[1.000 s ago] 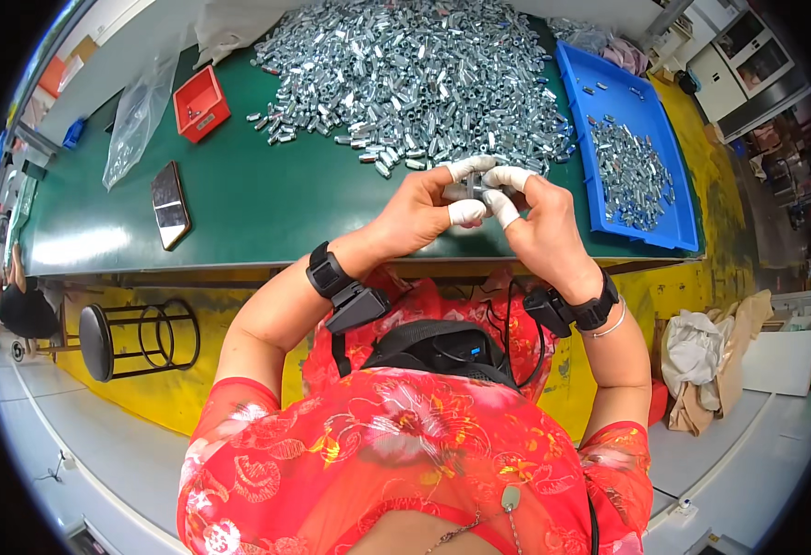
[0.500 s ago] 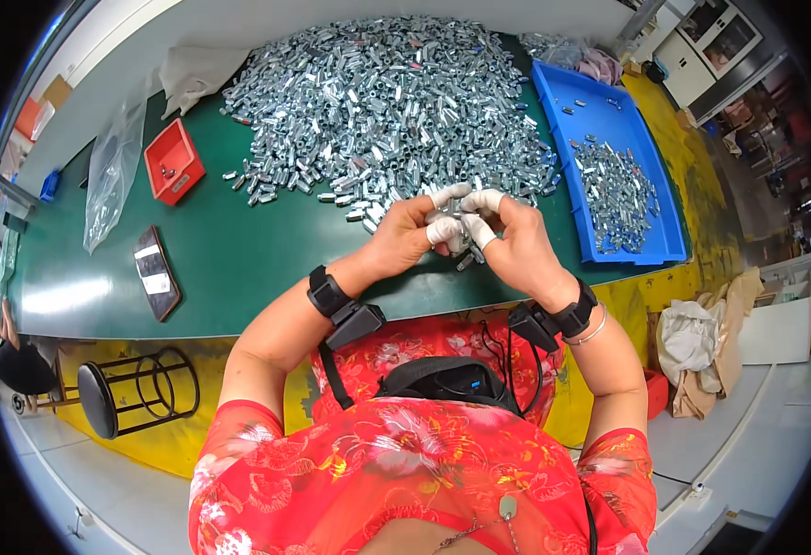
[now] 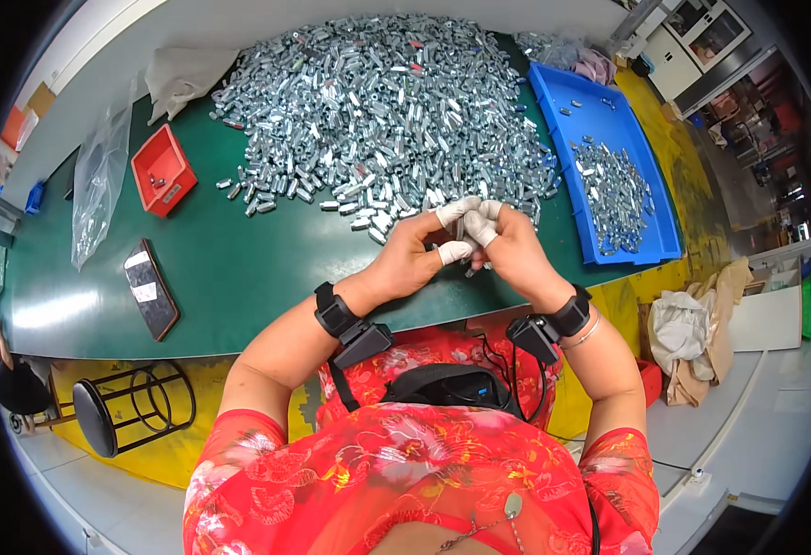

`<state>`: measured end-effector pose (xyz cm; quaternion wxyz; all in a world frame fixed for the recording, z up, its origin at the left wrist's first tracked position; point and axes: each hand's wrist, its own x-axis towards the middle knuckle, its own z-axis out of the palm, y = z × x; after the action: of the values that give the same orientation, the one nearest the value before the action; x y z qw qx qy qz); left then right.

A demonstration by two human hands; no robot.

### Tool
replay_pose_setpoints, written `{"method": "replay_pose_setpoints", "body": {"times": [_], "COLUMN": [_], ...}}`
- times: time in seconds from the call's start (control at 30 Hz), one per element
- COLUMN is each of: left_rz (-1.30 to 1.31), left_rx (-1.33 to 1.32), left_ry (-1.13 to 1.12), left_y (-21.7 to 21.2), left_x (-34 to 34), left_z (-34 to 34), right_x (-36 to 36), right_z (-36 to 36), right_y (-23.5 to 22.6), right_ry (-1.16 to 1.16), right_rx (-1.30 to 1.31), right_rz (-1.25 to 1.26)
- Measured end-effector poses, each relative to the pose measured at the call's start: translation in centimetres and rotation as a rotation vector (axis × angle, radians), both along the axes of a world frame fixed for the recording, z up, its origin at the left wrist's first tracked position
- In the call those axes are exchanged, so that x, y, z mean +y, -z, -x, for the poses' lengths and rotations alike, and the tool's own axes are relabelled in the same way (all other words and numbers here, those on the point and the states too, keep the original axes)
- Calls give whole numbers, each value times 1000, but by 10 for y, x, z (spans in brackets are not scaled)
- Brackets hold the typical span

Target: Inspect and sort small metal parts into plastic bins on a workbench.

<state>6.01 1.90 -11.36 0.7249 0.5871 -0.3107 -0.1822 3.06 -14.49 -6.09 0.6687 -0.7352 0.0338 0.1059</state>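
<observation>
Over the near edge of the green table (image 3: 266, 268), my two hands meet at the front of a big heap of small silver hex metal fittings (image 3: 396, 102). White coverings wrap the thumbs and fingertips. My left hand (image 3: 414, 252) has its thumb and forefinger curved toward a grey metal fitting (image 3: 461, 231), mostly hidden between the hands. My right hand (image 3: 518, 252) is closed, thumb bent inward, and a bit of metal shows under its fingers. How many pieces it holds is hidden.
On the right stands a blue tray (image 3: 567, 153) with more fittings. At left are a red bin (image 3: 183, 182) with a few pieces, a phone-like dark case (image 3: 167, 310) and a clear plastic bag (image 3: 100, 199). A black stool (image 3: 95, 421) stands on the floor.
The left thumb has dropped away from the right thumb, widening the gap to its forefinger. The right thumb has bent inward. The whole view has shifted slightly.
</observation>
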Motion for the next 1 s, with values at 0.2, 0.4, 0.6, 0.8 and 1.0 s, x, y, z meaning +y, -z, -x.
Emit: {"method": "replay_pose_setpoints", "body": {"times": [0.2,0.4,0.6,0.8,1.0], "left_rz": [78,43,95,119,100], "left_rx": [39,342,333,357,480], "left_ry": [13,59,-17,7,85], "left_y": [-5,-13,-10,-4,0], "left_x": [-8,9,1,1,3], "left_z": [10,-6,-3,-7,-8], "right_x": [-17,-43,-150,-54,-28], "right_z": [11,27,-5,-10,-6], "right_y": [0,-16,-6,16,1], "right_ry": [-47,137,419,-113,-45], "right_rx": [310,-909,-634,-650,-355], "right_rz": [-493,810,1322,1072,783]}}
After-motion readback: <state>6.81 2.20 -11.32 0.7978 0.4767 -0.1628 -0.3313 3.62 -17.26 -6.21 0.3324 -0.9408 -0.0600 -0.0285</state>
